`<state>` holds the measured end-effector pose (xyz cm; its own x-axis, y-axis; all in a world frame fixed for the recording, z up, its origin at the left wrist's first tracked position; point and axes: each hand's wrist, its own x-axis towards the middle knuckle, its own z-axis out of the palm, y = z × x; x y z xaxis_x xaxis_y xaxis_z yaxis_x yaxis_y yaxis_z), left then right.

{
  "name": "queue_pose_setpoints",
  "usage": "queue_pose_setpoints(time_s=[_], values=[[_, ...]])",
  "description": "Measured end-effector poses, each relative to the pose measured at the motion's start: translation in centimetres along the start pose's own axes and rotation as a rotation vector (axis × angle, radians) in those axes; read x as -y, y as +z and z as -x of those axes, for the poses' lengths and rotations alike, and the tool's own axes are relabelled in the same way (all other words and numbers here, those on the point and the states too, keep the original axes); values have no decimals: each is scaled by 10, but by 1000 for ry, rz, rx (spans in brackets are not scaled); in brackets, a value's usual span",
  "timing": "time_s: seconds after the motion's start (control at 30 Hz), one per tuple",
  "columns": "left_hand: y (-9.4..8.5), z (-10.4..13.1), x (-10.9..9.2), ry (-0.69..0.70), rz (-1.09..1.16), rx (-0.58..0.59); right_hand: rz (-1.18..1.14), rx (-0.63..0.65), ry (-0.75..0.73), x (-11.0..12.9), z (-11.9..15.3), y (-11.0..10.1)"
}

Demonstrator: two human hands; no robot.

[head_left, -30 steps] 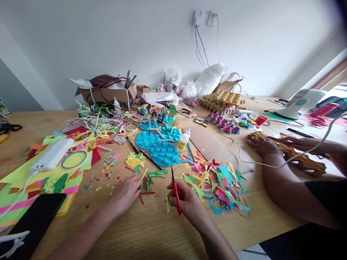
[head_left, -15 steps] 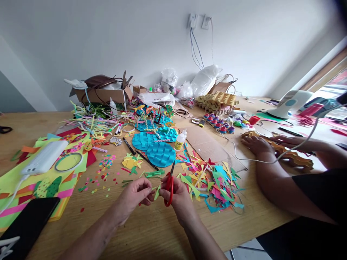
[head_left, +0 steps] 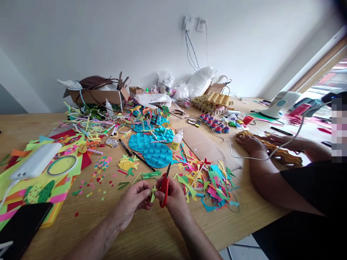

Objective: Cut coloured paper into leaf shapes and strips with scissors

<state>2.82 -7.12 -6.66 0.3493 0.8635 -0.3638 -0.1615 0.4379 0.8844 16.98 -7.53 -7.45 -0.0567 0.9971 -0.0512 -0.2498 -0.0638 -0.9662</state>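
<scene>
My left hand (head_left: 140, 196) pinches a small light green paper cutout (head_left: 153, 194) between thumb and fingers. My right hand (head_left: 173, 196) is closed around red-handled scissors (head_left: 165, 191), whose dark blades point up and away from me. Its thumb and finger also touch the edge of the green cutout. Just beyond my hands lie blue woven paper ovals (head_left: 157, 155), a yellow paper fish (head_left: 125, 165) and green paper strips (head_left: 151, 174). A glue bottle (head_left: 176, 141) stands beside the ovals.
Colourful paper scraps (head_left: 214, 184) are heaped to the right. Another person's hands (head_left: 253, 144) rest on an egg-carton strip (head_left: 287, 155), with a white cable (head_left: 238, 156) alongside. At left are a white power bank (head_left: 36, 160), a tape roll (head_left: 61, 165) and a black phone (head_left: 27, 227).
The view has turned slightly right, so everything sits further left. My hands stay close together; the green cutout now stands more upright between my fingers.
</scene>
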Motion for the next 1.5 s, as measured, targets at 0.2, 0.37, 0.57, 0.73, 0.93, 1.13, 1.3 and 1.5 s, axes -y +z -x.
queue_pose_setpoints(time_s=[0.2, 0.37, 0.57, 0.73, 0.93, 1.13, 1.3, 1.5], values=[[16, -10, -1, 21, -42, 1, 102, -64, -60, 3, 0, -7], [37, -25, -4, 25, -45, 40, 163, -118, -85, 9, -3, -27], [46, -28, -9, 37, -43, 84, 723, -293, -185, 41, -10, -73], [35, -20, -5, 21, -148, 137, 1231, -448, -87, 69, -17, -117], [19, -13, -3, 40, -262, 182, 1430, -395, 27, 72, -9, -122], [13, 0, -10, 26, -265, 160, 1495, -145, 116, 46, 0, -97], [13, 2, -7, 24, -265, 187, 1562, -147, 172, 39, -2, -86], [12, 1, -4, 24, -290, 168, 1589, -170, 225, 39, -3, -87]])
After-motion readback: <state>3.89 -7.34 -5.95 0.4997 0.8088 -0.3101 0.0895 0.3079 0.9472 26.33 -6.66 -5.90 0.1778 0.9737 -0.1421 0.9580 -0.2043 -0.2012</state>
